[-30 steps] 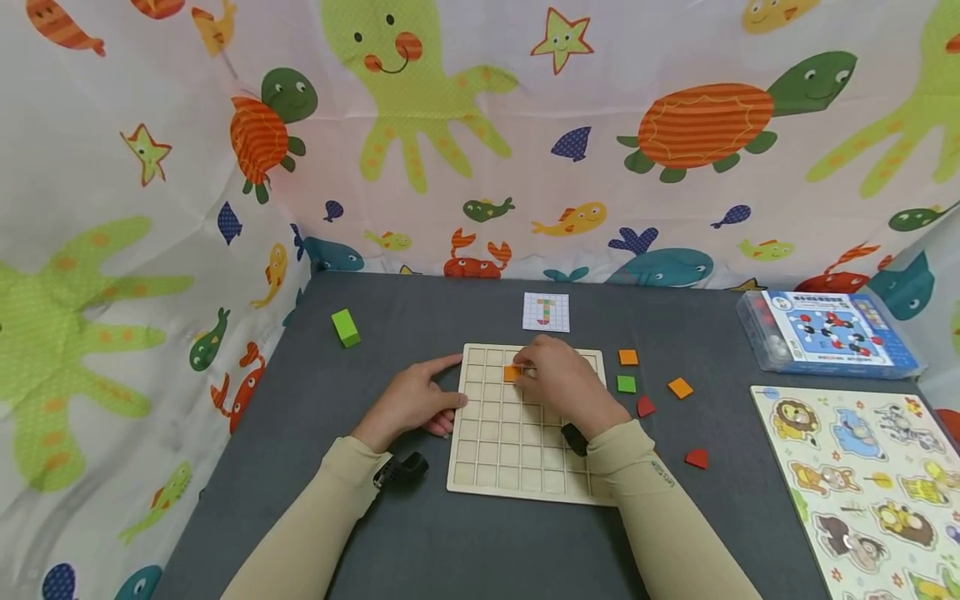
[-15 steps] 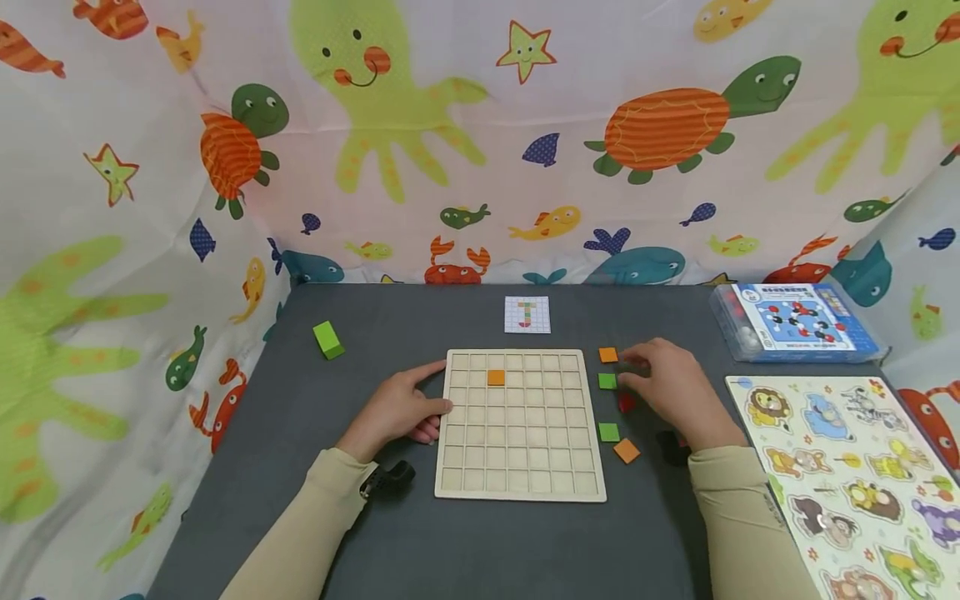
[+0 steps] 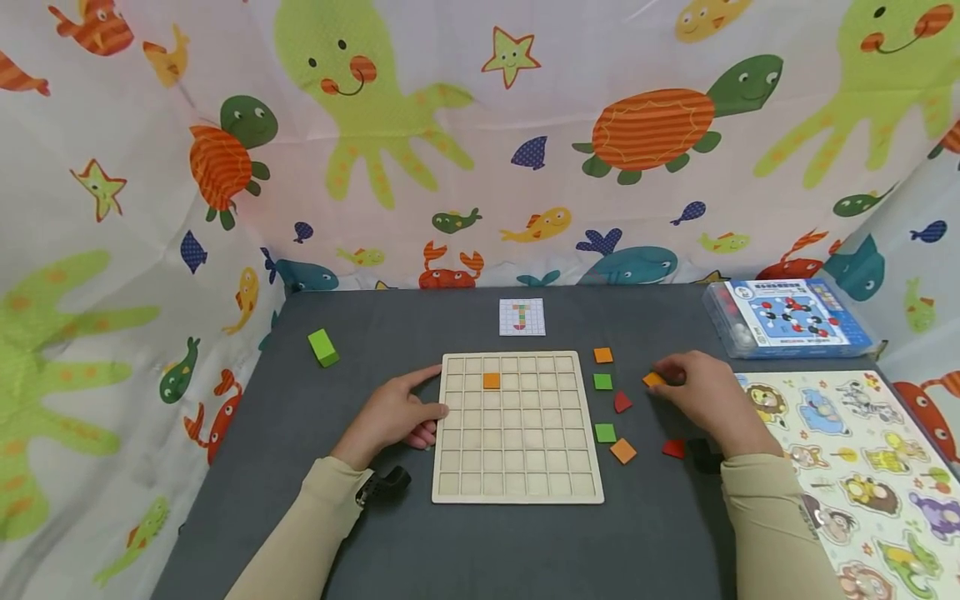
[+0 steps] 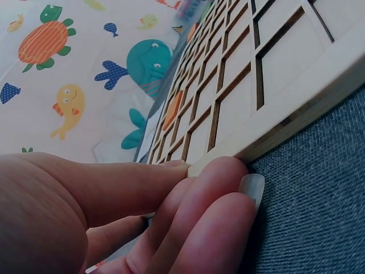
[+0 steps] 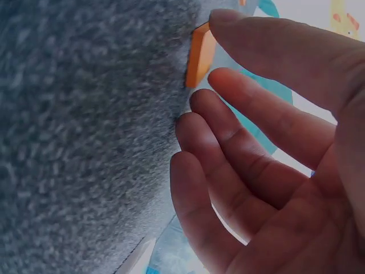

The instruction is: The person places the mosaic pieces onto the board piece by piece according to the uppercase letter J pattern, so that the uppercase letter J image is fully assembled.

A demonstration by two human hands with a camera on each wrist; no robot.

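Note:
A square wooden grid board (image 3: 517,498) lies flat on the dark table, with an orange square tile (image 3: 491,381) in one upper cell. My left hand (image 3: 386,414) rests at the board's left edge, index finger reaching toward the upper corner and thumb touching the rim. In the left wrist view, other fingers (image 4: 219,222) bend beside the board's side. To the right, my right hand (image 3: 701,392) is at another orange tile (image 3: 654,379). The right wrist view shows that orange tile (image 5: 201,55) on the cloth between the thumb tip and index fingertip, the fingers loosely bent.
Orange tiles (image 3: 603,355), green tiles (image 3: 603,382) and red pieces (image 3: 622,402) lie right of the board. A pattern card (image 3: 522,317) sits behind it, a green block (image 3: 323,348) back left. An animal puzzle (image 3: 892,500) and a plastic-cased kit (image 3: 795,321) occupy the right side.
My right hand has left the board, where the orange tile now shows uncovered in its cell, and moved right to another orange tile. My left hand stays at the board's edge.

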